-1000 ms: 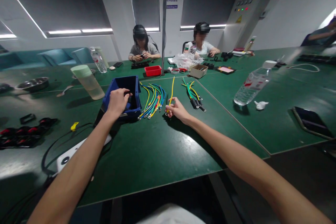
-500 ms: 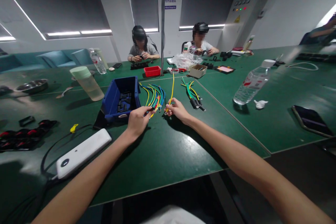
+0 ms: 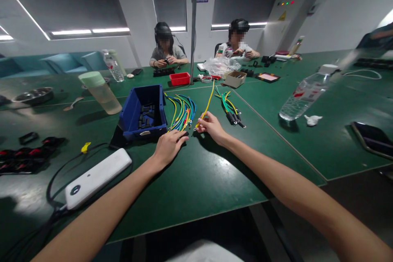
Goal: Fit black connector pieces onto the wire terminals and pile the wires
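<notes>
Pinched in the right hand (image 3: 211, 127), a slender yellow wire (image 3: 210, 100) curves gently up and away, a metal ring terminal (image 3: 195, 129) at its near end, between a multicoloured wire bundle (image 3: 183, 112) and a smaller green-and-yellow bunch (image 3: 226, 104). Something small and dark shows at the fingertips of the left hand (image 3: 168, 146); whether it is gripped, I cannot tell. Farther left sits a blue bin (image 3: 132, 104).
</notes>
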Demonstrator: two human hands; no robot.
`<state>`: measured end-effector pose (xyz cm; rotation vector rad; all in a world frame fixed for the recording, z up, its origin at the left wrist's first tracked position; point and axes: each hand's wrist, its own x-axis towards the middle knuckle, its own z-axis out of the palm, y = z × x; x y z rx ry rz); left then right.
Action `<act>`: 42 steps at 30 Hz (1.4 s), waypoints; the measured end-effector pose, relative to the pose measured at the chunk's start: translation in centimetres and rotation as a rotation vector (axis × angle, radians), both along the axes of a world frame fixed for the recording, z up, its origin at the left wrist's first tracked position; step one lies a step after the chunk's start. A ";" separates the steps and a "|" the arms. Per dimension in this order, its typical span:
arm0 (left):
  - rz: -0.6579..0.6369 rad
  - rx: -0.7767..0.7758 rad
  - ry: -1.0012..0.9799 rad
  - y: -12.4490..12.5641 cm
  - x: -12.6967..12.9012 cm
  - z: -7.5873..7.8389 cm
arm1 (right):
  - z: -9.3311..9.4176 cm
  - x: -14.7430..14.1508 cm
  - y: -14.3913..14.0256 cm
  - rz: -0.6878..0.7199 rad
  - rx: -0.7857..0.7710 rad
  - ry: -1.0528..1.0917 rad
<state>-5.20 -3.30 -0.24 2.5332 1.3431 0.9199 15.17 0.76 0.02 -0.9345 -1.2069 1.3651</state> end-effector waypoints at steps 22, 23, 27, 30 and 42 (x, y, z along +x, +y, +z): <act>0.042 -0.022 -0.164 0.2 0.0 0.5 | 0.3 -1.2 -1.2 -0.081 -0.062 0.088; 0.043 -0.019 -0.168 0.2 0.0 0.5 | 0.3 -1.2 -1.2 -0.076 -0.069 0.093; 0.054 -0.013 -0.178 0.2 0.0 0.5 | 0.4 -1.2 -1.3 -0.058 -0.074 0.098; 0.061 -0.009 -0.180 0.2 -0.1 0.5 | 0.4 -1.3 -1.4 -0.052 -0.065 0.090; 0.061 0.015 -0.170 0.2 -0.1 0.4 | 0.5 -1.3 -1.6 -0.040 -0.052 0.079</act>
